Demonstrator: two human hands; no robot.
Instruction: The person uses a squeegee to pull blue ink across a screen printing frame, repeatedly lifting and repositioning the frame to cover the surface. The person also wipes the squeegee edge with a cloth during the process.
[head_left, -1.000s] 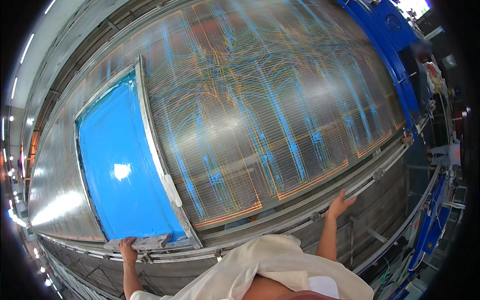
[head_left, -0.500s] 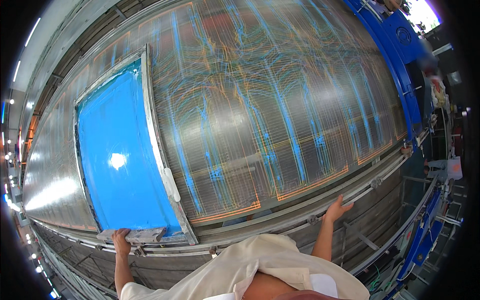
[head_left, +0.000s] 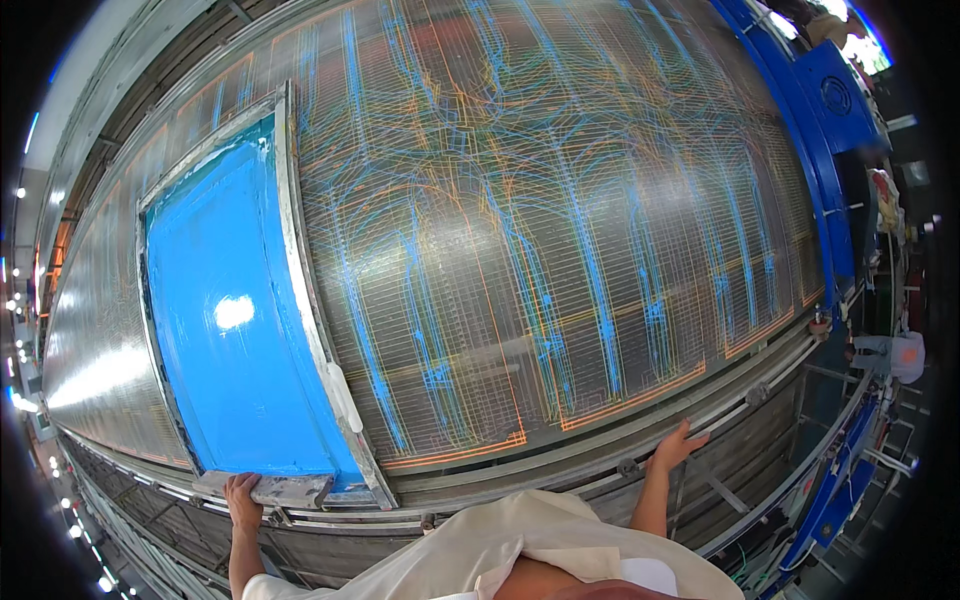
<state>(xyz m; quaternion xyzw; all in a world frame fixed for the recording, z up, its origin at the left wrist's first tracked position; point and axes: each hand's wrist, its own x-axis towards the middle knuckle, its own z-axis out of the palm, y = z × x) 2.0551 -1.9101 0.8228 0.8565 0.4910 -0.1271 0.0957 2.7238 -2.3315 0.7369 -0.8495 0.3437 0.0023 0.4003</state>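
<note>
A metal-framed screen (head_left: 288,190) coated with bright blue lies on a long metallic surface (head_left: 500,400) printed with fine blue, orange and yellow lines. My left hand (head_left: 243,500) grips a worn grey bar (head_left: 290,491) at the frame's near end. My right hand (head_left: 676,449) is open, fingers apart, beside the rail (head_left: 720,395) along the surface's near edge; I cannot tell whether it touches the rail.
A blue machine beam (head_left: 835,250) with metal fittings bounds the surface on the right. Another blue rail (head_left: 835,510) curves at the lower right. A person in light clothing (head_left: 890,355) is at the far right. Grey beams (head_left: 100,110) run along the far left side.
My hands stay in much the same places relative to the frame and rail. The view has shifted a little, and more of the person at the far right shows.
</note>
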